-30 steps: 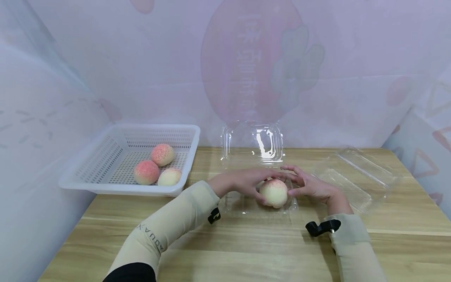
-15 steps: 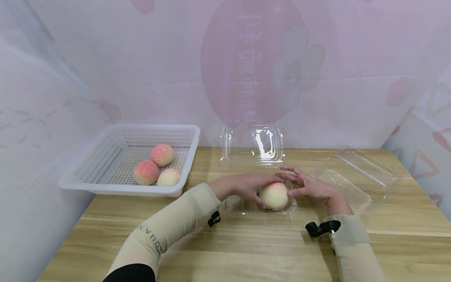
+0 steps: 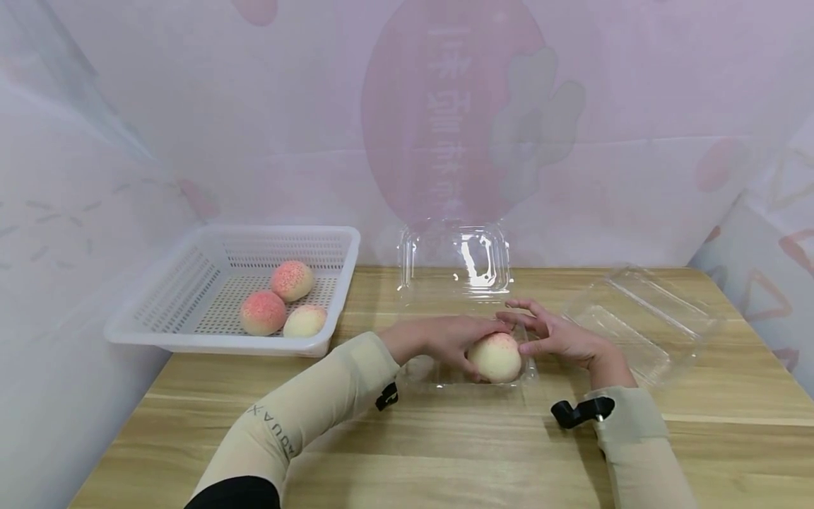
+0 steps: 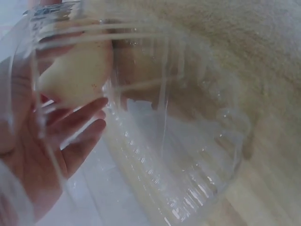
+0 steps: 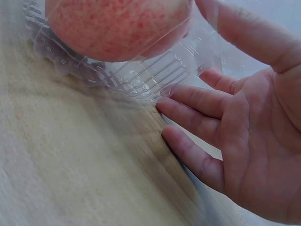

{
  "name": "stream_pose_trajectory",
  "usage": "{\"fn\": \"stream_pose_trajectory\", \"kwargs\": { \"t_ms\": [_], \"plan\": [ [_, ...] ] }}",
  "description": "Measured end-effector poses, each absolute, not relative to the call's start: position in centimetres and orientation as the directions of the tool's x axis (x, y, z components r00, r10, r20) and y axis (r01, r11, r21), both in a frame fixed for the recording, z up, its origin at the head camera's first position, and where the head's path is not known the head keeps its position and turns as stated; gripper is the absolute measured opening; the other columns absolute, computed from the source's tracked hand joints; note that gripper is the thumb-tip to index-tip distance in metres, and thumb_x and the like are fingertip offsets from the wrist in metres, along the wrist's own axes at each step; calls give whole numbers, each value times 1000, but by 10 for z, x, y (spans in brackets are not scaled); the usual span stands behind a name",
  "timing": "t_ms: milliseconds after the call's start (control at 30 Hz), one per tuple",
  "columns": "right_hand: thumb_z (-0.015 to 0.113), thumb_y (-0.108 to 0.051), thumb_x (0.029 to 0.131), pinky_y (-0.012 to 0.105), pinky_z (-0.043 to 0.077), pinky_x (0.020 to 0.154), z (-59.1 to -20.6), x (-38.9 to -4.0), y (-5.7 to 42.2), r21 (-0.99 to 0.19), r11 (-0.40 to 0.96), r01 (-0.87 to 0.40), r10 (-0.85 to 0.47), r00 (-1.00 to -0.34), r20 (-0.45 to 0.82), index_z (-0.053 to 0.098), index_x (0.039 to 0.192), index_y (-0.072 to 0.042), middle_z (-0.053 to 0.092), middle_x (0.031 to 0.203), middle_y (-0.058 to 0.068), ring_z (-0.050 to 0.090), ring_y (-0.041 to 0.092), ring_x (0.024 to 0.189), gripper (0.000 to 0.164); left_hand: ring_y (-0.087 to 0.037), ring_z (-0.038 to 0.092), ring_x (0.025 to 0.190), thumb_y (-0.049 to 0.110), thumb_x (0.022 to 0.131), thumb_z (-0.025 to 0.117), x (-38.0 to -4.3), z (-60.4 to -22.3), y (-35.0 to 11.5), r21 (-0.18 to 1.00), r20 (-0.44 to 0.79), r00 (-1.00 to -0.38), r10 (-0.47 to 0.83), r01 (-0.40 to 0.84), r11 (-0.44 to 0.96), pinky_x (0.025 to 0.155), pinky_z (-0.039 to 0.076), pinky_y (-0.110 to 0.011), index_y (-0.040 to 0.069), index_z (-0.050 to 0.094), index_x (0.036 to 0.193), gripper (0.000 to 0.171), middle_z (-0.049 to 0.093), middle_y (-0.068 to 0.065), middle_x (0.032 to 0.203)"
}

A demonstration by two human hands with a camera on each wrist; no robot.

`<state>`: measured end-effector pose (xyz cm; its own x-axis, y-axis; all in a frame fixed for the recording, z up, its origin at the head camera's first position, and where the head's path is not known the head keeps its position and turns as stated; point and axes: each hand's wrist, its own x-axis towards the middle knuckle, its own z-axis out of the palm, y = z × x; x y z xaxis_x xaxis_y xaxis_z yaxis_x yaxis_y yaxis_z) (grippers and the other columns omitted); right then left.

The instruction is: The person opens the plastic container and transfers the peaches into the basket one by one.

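Note:
A pale peach [image 3: 496, 362] with a pink top sits in the right part of the clear hinged clamshell box [image 3: 427, 373]. My left hand [image 3: 445, 339] grips this peach from the left, thumb in front and fingers behind. On the other side is my right hand [image 3: 552, 335], its fingers spread and its thumb tip at the peach's right side. The right wrist view shows those fingers [image 5: 193, 122] extended beside the box wall. In the left wrist view the box's clear plastic [image 4: 188, 141] partly covers the peach [image 4: 77, 75].
A white perforated basket [image 3: 140, 335] at the left holds 3 more peaches. The clamshell's raised lid [image 3: 422, 265] stands at the back near the printed backdrop. Another clear plastic box [image 3: 636, 332] lies open on the wooden table [image 3: 445, 452] at the right.
The peach has moved slightly down and towards me inside the box, with my left hand on it. My right hand has hardly moved.

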<state>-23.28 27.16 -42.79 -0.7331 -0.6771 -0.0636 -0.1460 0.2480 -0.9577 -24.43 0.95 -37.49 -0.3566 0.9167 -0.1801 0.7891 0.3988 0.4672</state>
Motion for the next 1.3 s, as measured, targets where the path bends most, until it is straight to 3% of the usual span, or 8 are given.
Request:
{"fn": "stream_pose_trajectory", "kwargs": {
  "t_ms": [100,267,400,667,767,1000,1167,1300],
  "plan": [
    [66,-6,93,38,35,110,-428,-233,271,-959,238,-152,-685,-727,-54,8,154,-1,26,161,25,39,15,142,84,-22,52,132,23,82,81,-244,-374,8,464,-177,-351,920,794,392,111,43,-31,7,37,150,83,51,-9,146],
    [64,-4,93,59,26,114,-427,-232,270,-963,225,-146,-683,-729,-50,6,154,0,25,160,26,26,46,145,83,-19,56,126,25,80,82,-245,-374,5,456,-162,-344,925,806,379,106,47,-27,8,40,148,82,55,-7,140],
    [62,-2,93,66,20,114,-427,-232,268,-967,212,-138,-689,-723,-48,5,153,1,23,160,28,23,50,145,83,-17,57,123,24,78,82,-244,-371,1,448,-157,-350,923,808,383,103,48,-27,9,41,148,83,57,-5,138],
    [63,-4,93,67,15,115,-425,-232,269,-968,217,-129,-681,-730,-56,7,154,-1,23,160,28,17,48,147,83,-19,56,125,19,77,80,-243,-356,-6,439,-117,-363,924,816,376,105,48,-30,7,41,149,83,56,-6,140],
    [63,-4,94,62,20,115,-424,-231,270,-966,231,-114,-668,-740,-72,9,155,-3,23,161,27,14,46,148,82,-19,55,126,16,76,80,-241,-349,-10,453,-79,-369,926,814,363,107,47,-32,8,40,150,84,55,-6,143],
    [64,-5,93,27,37,106,-425,-232,271,-969,235,-82,-650,-754,-94,12,155,-6,20,162,27,13,45,148,81,-20,54,127,17,76,81,-239,-327,-22,458,-7,-387,922,819,347,107,46,-34,7,41,149,83,55,-7,143],
    [62,-3,94,25,40,104,-427,-233,271,-977,200,-74,-667,-741,-80,12,154,-8,20,161,28,18,44,148,77,-20,56,121,17,75,81,-243,-308,-34,470,54,-435,899,805,362,103,49,-34,6,40,149,85,56,-8,139],
    [59,0,95,20,37,106,-427,-233,272,-981,163,-104,-711,-702,-44,7,153,-3,19,160,31,33,22,147,78,-20,59,114,13,73,81,-246,-292,-48,509,92,-489,868,772,381,96,52,-34,7,40,149,87,57,-8,138]
  ]
}}
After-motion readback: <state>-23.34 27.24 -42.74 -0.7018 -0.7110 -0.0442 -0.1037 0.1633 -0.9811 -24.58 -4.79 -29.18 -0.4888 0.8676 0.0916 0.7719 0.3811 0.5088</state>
